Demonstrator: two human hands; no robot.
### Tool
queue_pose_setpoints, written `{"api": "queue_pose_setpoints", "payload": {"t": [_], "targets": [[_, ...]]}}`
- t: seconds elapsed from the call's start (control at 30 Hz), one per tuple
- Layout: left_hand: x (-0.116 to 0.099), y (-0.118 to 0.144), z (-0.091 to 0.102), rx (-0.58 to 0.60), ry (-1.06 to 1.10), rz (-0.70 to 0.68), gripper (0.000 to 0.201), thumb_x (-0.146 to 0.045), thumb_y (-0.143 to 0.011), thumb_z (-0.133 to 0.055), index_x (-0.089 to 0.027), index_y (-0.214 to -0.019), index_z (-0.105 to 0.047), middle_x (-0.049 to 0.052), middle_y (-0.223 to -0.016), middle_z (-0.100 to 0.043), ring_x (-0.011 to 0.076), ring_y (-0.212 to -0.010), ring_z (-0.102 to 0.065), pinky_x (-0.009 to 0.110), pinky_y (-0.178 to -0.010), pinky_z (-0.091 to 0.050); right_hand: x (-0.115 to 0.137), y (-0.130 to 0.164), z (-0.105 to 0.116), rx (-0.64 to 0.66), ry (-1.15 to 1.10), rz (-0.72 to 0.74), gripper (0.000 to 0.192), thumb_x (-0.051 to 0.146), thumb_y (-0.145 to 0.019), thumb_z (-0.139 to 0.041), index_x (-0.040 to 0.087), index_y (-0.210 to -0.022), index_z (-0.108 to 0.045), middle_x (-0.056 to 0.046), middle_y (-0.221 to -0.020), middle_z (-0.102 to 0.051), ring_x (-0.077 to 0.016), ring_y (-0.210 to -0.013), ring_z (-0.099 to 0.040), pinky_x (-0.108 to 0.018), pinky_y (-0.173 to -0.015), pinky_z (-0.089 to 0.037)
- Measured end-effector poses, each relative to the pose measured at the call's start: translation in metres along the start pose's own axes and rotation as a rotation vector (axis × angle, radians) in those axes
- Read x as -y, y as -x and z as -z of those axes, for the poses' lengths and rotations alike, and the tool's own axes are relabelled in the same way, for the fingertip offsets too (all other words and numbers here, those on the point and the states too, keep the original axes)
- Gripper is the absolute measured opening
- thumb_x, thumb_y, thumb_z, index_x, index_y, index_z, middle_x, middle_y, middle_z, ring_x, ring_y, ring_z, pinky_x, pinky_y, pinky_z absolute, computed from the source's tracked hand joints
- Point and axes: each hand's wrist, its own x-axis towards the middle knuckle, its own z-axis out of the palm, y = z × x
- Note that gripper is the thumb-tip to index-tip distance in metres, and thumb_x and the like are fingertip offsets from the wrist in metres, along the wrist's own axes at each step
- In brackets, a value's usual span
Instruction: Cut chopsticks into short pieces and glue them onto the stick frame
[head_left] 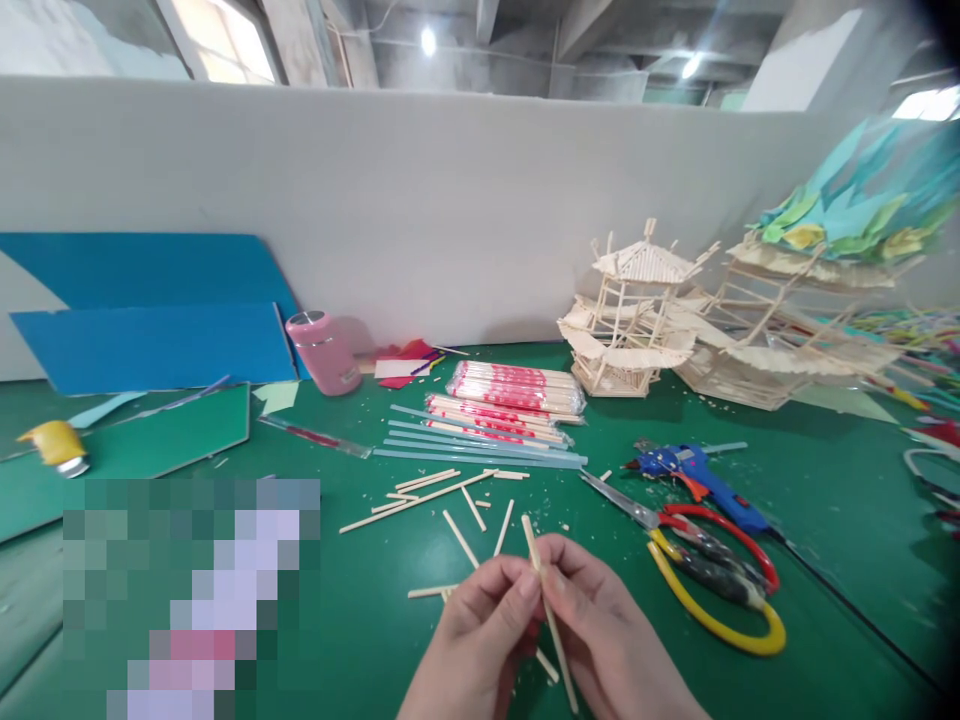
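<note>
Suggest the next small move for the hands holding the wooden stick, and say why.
Probably lift the wooden stick clear, since both the left hand and right hand pinch it above loose sticks, with the scissors close by.

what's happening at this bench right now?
A person is pinching one thin wooden stick between the left hand and the right hand, held over the green mat. More loose sticks lie scattered just ahead. Scissors and a blue glue gun sit to the right, and a small stick-built pavilion model stands by the back wall.
</note>
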Motion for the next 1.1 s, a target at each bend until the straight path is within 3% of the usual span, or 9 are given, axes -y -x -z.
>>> {"api": "queue_pose_setpoints", "payload": {"t": [0.3, 0.53, 0.73, 0.8, 0.9, 1.0, 1.1], "targets": [[0.002, -0.003, 0.004, 0.007, -0.012, 0.062, 0.029, -0.036, -0.064, -0.073, -0.015, -0.067, -0.054, -0.002, -0.058, -0.052, 0.0078, -0.055, -0.046, 0.019, -0.056, -0.035, 0.006, 0.002, -0.006, -0.11, 0.062, -0.043, 0.031, 0.039, -0.066, -0.07, 0.019, -0.072, -0.048, 0.005, -0.063, -0.047, -0.0059, -0.054, -0.043, -0.018, -0.052, -0.034], [-0.007, 0.002, -0.005, 0.11, -0.019, 0.118, 0.021, -0.033, -0.076, -0.062, -0.016, -0.072, -0.05, -0.003, -0.052, -0.051, 0.0071, -0.044, -0.047, 0.02, -0.048, -0.033, -0.002, -0.001, 0.001, -0.109, 0.15, -0.042, 0.03, 0.045, -0.072, -0.062, 0.02, -0.076, -0.046, 0.009, -0.048, -0.043, -0.0037, -0.034, -0.036, -0.015, -0.035, -0.027], [-0.008, 0.001, -0.009, 0.079, 0.011, 0.06, 0.024, -0.031, -0.076, -0.062, -0.015, -0.067, -0.046, -0.005, -0.052, -0.05, 0.0009, -0.037, -0.031, 0.018, -0.043, -0.019, 0.001, 0.0, -0.002, -0.134, 0.204, 0.011, 0.026, 0.041, -0.075, -0.061, 0.02, -0.074, -0.046, 0.006, -0.054, -0.049, -0.0064, -0.047, -0.046, -0.018, -0.048, -0.037], [-0.009, 0.0, -0.009, 0.052, -0.025, 0.017, 0.027, -0.033, -0.074, -0.065, -0.015, -0.066, -0.046, -0.006, -0.051, -0.049, 0.0007, -0.037, -0.029, 0.018, -0.042, -0.017, 0.011, 0.004, 0.001, -0.198, 0.394, 0.049, 0.022, 0.039, -0.077, -0.059, 0.019, -0.079, -0.05, 0.003, -0.063, -0.053, -0.0091, -0.058, -0.051, -0.021, -0.057, -0.04], [-0.013, 0.0, -0.009, -0.001, -0.117, -0.043, 0.031, -0.036, -0.07, -0.067, -0.015, -0.064, -0.045, -0.006, -0.051, -0.048, 0.0014, -0.039, -0.027, 0.019, -0.042, -0.015, 0.035, 0.019, 0.023, -0.397, 0.948, 0.15, 0.025, 0.04, -0.078, -0.056, 0.021, -0.093, -0.054, 0.0, -0.079, -0.055, -0.014, -0.074, -0.053, -0.025, -0.067, -0.042], [-0.018, 0.002, -0.007, -0.033, -0.197, -0.048, 0.03, -0.036, -0.071, -0.066, -0.015, -0.064, -0.046, -0.006, -0.051, -0.047, 0.0026, -0.042, -0.028, 0.02, -0.044, -0.016, 0.061, 0.047, 0.067, -0.514, 1.452, 0.278, 0.029, 0.037, -0.077, -0.053, 0.024, -0.104, -0.051, -0.006, -0.1, -0.054, -0.0216, -0.091, -0.053, -0.034, -0.078, -0.041], [-0.022, 0.005, -0.005, -0.045, -0.225, -0.054, 0.028, -0.035, -0.073, -0.064, -0.015, -0.064, -0.047, -0.006, -0.051, -0.046, 0.0035, -0.044, -0.029, 0.02, -0.044, -0.017, 0.078, 0.077, 0.117, -0.583, 1.807, 0.294, 0.033, 0.028, -0.079, -0.046, 0.024, -0.111, -0.048, -0.012, -0.116, -0.048, -0.0285, -0.102, -0.05, -0.044, -0.086, -0.037]]}}
